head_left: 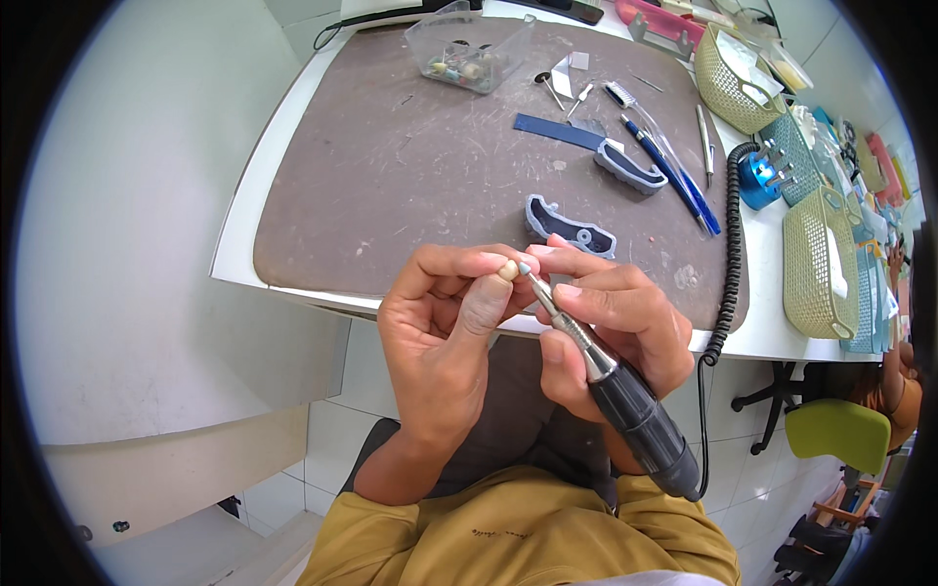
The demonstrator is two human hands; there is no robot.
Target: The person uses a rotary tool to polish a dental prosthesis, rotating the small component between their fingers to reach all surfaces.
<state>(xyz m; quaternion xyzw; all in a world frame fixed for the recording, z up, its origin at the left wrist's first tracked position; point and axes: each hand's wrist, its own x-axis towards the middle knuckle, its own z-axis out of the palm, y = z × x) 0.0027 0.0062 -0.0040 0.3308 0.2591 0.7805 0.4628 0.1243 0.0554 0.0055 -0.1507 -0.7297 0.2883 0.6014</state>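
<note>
My left hand pinches a small cream-coloured tooth-shaped piece between thumb and fingers, near the desk's front edge. My right hand grips a black and silver rotary handpiece, its small pale blue tip at the side of the piece; whether they touch I cannot tell. The fingertips of both hands are close together around the piece. Just beyond them on the brown mat lies a grey dental mould, with a second mould behind it.
A clear bin of small parts, pens, a blue strip and a blue tool holder sit on the desk. Baskets line the right side, beside a coiled cord. A co-worker sits by a green chair.
</note>
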